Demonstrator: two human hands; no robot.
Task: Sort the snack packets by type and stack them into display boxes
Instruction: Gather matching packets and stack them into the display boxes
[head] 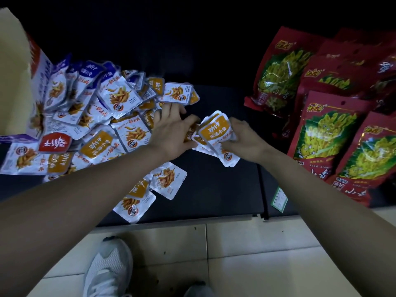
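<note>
— Where's the stack of packets (216, 133)?
— Above the dark shelf (214, 189), just right of the loose pile (96, 108).
— And the grip?
— The right hand (244, 140) curls round its right edge, and the left hand (171, 129) pinches its left edge. Red bags (321, 136) lie near.

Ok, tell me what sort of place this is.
Probably a shop or stockroom: a heap of small snack packets beside overlapping large red snack bags on a dark low shelf, with a green label at its front edge.
</note>
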